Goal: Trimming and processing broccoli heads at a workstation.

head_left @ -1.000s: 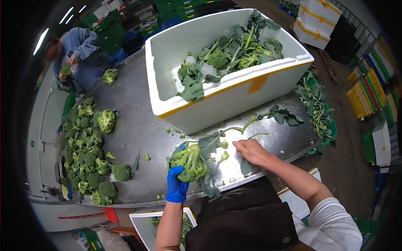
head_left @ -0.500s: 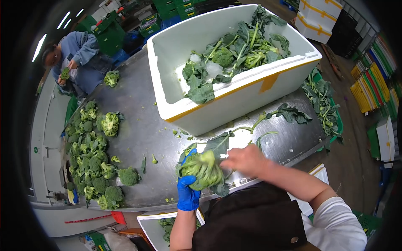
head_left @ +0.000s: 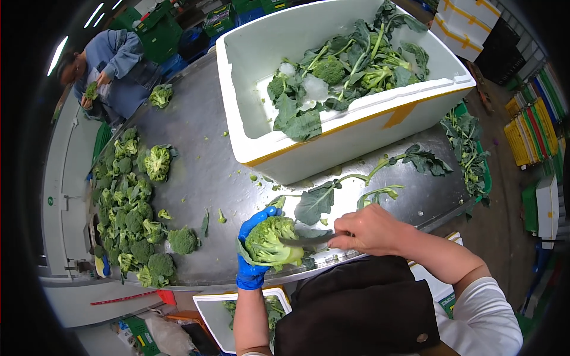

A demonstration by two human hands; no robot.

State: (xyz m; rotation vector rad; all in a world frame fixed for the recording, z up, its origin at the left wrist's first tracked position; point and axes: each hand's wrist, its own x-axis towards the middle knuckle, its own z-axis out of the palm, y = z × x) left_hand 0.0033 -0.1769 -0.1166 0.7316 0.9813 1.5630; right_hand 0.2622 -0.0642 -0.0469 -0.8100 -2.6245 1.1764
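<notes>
My left hand [head_left: 252, 268], in a blue glove, is wrapped round a broccoli head [head_left: 272, 243] with its pale cut stems showing. My bare right hand [head_left: 362, 231] grips a knife [head_left: 310, 240], whose dark blade reaches into the stems of that head. Leafy stalks [head_left: 314, 204] lie on the steel table [head_left: 202, 166] just beyond my hands. A large white foam box [head_left: 350, 139] of broccoli leaves, heads and ice [head_left: 316, 88] stands behind them. A pile of broccoli heads [head_left: 133, 222] covers the table's left end.
A co-worker [head_left: 110, 59] at the back left holds broccoli. A green crate [head_left: 487, 178] of leaves is at the table's right end. Foam boxes [head_left: 463, 29] and coloured crates [head_left: 528, 130] stand to the right. Another foam box [head_left: 208, 314] sits below the near edge.
My left hand has turned the broccoli head round. My right hand has moved in toward it, and the knife blade now shows against the stems.
</notes>
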